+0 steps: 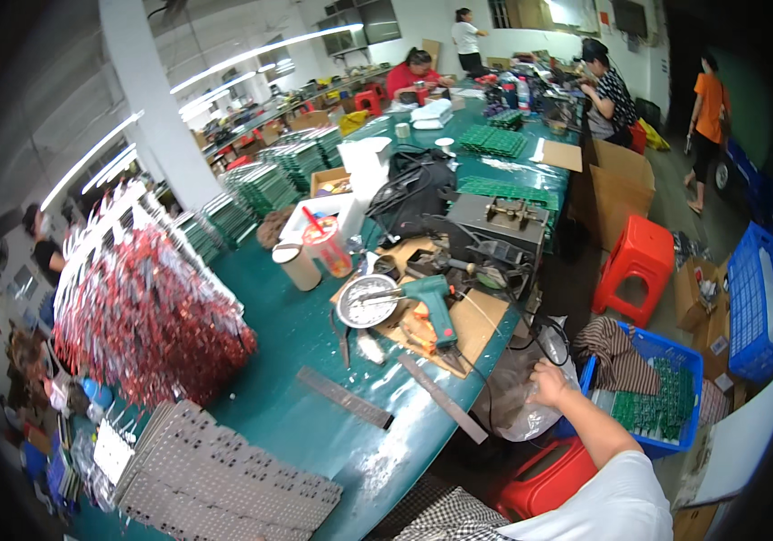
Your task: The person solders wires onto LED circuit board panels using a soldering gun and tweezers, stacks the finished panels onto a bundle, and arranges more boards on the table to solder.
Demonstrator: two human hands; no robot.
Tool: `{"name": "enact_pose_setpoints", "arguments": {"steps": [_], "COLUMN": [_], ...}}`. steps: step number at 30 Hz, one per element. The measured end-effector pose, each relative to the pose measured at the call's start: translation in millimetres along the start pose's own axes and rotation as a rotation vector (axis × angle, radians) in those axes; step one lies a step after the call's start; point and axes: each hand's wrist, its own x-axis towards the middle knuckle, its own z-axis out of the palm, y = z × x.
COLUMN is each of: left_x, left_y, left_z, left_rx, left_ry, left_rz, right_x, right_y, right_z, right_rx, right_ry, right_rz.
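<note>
At the table's right edge, my right hand (548, 383) reaches out with its fingers closed on a clear plastic bag (514, 383). The bag hangs beside the edge; what lies inside is hard to make out. My left hand is outside the picture. On the tabletop near the bag is a green soldering gun (434, 307), lying on a sheet of cardboard (481, 317). The gun's tip points toward a metal bowl (368, 302) with whitish contents. Two flat metal strips (346, 397) lie closer to me.
A thick bundle of red and white wires (152, 316) and a stack of grey perforated boards (224, 473) occupy the left. Right of my arm sit a blue crate (688, 397) with green circuit boards and red stools (634, 270). Several people are around the room.
</note>
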Motion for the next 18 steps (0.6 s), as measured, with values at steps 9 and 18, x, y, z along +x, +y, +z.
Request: {"name": "enact_pose_setpoints", "arguments": {"steps": [9,18], "left_x": [-19.4,-24.0], "left_y": [-32.4,18.8], "left_z": [4.0,7.2], "left_rx": [0.096,-0.093], "left_ry": [-0.034,-0.235], "left_rz": [0.215,0.218], "right_x": [-60.0,-23.4], "right_y": [-142.5,-435.2], "right_z": [-125.8,-196.7], "right_rx": [0.574,1.226], "right_ry": [0.757,0.014], "right_rz": [0.304,-0.746]}}
